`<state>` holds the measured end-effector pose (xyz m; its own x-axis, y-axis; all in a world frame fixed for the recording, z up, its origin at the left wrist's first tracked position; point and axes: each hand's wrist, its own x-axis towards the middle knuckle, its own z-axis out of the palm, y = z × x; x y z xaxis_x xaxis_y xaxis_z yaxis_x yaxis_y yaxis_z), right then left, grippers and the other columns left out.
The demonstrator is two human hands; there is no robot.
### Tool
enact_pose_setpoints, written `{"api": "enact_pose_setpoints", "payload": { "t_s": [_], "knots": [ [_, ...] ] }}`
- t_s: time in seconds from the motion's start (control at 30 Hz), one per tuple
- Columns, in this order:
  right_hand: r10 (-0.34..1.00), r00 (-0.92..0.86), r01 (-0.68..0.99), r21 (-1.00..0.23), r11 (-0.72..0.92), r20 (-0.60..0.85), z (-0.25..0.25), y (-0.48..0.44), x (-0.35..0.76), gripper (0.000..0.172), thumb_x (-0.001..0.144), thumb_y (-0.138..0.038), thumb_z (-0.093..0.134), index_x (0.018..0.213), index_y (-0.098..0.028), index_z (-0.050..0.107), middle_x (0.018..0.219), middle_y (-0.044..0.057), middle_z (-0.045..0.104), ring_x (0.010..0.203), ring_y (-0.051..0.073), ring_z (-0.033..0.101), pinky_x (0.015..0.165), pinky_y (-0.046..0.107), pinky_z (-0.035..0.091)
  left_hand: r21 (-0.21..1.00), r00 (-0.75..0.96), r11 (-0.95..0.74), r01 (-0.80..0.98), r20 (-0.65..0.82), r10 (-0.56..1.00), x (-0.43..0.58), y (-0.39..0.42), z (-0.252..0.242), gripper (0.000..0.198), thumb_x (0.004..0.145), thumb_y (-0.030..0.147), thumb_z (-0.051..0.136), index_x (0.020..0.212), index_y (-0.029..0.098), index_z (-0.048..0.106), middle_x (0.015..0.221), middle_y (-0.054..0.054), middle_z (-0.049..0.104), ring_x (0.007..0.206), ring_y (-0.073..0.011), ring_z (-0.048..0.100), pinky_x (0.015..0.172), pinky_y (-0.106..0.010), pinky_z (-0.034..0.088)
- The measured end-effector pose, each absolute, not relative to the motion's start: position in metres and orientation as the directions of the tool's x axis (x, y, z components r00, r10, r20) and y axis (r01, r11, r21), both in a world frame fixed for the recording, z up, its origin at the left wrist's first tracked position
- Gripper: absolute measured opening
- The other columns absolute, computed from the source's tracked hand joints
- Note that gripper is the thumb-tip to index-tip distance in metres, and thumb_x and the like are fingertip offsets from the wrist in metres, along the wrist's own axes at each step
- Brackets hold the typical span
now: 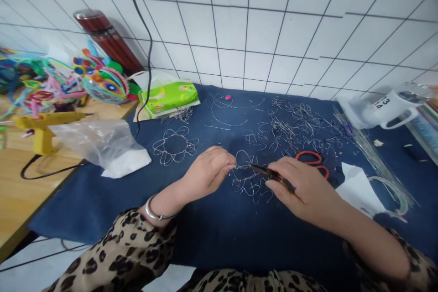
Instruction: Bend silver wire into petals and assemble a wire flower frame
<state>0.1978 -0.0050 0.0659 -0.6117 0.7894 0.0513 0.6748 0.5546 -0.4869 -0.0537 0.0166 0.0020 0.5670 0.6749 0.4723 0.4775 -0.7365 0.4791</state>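
Observation:
Between thumb and fingers, my left hand (214,169) pinches a piece of thin silver wire (242,166). My right hand (301,187) is wrapped around the handles of dark-jawed pliers (262,170), whose tips point left and meet the wire near my left fingertips. Whether the jaws are closed on it is too small to tell. Bent wire pieces (255,188) lie on the blue cloth just below the pliers. A flower-shaped wire ring (175,146) rests flat to the left of my left hand. Orange-handled scissors (310,157) lie partly hidden behind my right hand.
Loose wire scraps (287,127) cover the back right of the blue cloth (212,246). Straight wires (386,169), a white paper (361,189) and a white mug (393,107) stand right. Left are a plastic bag (99,139), yellow glue gun (43,132), green tissue pack (171,99) and red thermos (109,43).

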Motion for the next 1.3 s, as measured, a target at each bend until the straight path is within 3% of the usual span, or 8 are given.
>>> {"api": "enact_pose_setpoints", "payload": {
  "t_s": [0.17,0.3,0.6,0.8,0.93,1.03,1.3],
  "knots": [
    [0.745,-0.650,0.727,-0.163,0.667,0.151,0.061,-0.004,0.188,0.023,0.089,-0.031,0.046,0.095,-0.014,0.061,0.090,0.011,0.057,0.087,0.023,0.051,0.077,0.037,0.042,0.520,0.561,-0.731,0.442,0.476,0.677,-0.051,0.012,0.006,0.008,0.090,0.014,0.043,0.091,0.017,0.051,0.080,-0.003,0.058,0.076,-0.0149,0.052,0.076,-0.034,0.043],
    [0.719,-0.686,0.715,-0.077,0.695,0.113,0.066,-0.003,0.182,0.023,0.089,-0.030,0.046,0.093,-0.015,0.062,0.085,0.010,0.056,0.082,0.023,0.050,0.075,0.038,0.041,0.563,0.526,-0.709,0.424,0.485,0.699,-0.051,0.009,0.010,0.009,0.091,0.014,0.041,0.089,0.017,0.049,0.077,-0.002,0.055,0.073,-0.0143,0.049,0.072,-0.031,0.043],
    [0.675,-0.733,0.673,-0.058,0.738,0.090,0.069,-0.006,0.179,0.024,0.090,-0.029,0.043,0.095,-0.015,0.062,0.084,0.010,0.057,0.081,0.022,0.049,0.076,0.036,0.040,0.659,0.516,-0.688,0.305,0.493,0.701,-0.050,0.004,0.013,0.012,0.092,0.012,0.036,0.092,0.017,0.047,0.090,-0.006,0.054,0.082,-0.0143,0.053,0.073,-0.029,0.046],
    [0.687,-0.726,0.678,-0.121,0.725,0.044,0.060,-0.011,0.178,0.024,0.091,-0.029,0.043,0.096,-0.016,0.062,0.085,0.009,0.056,0.082,0.021,0.049,0.077,0.036,0.039,0.611,0.483,-0.737,0.290,0.571,0.664,-0.049,0.001,0.014,0.010,0.091,0.013,0.040,0.090,0.017,0.049,0.093,-0.007,0.055,0.092,-0.0167,0.053,0.081,-0.033,0.046],
    [0.680,-0.732,0.668,-0.159,0.727,0.035,0.054,-0.011,0.178,0.024,0.091,-0.029,0.043,0.096,-0.016,0.062,0.085,0.008,0.056,0.084,0.021,0.049,0.077,0.036,0.040,0.647,0.511,-0.716,0.264,0.536,0.672,-0.049,0.003,0.012,0.011,0.091,0.013,0.039,0.092,0.016,0.049,0.088,-0.006,0.059,0.081,-0.0141,0.056,0.073,-0.029,0.047],
    [0.687,-0.725,0.671,-0.168,0.722,0.055,0.052,-0.011,0.179,0.024,0.091,-0.030,0.043,0.095,-0.015,0.062,0.086,0.009,0.056,0.083,0.020,0.049,0.076,0.036,0.040,0.603,0.496,-0.733,0.315,0.554,0.669,-0.050,0.006,0.010,0.012,0.092,0.016,0.039,0.090,0.017,0.051,0.081,-0.004,0.059,0.074,-0.0140,0.054,0.070,-0.030,0.046],
    [0.708,-0.698,0.687,-0.179,0.705,0.107,0.057,-0.005,0.188,0.024,0.090,-0.031,0.044,0.097,-0.016,0.061,0.090,0.010,0.058,0.085,0.022,0.052,0.077,0.037,0.042,0.576,0.525,-0.754,0.315,0.556,0.644,-0.053,0.010,0.009,0.013,0.093,0.018,0.039,0.087,0.017,0.051,0.077,-0.003,0.058,0.074,-0.0139,0.052,0.071,-0.030,0.043]
  ]
}}
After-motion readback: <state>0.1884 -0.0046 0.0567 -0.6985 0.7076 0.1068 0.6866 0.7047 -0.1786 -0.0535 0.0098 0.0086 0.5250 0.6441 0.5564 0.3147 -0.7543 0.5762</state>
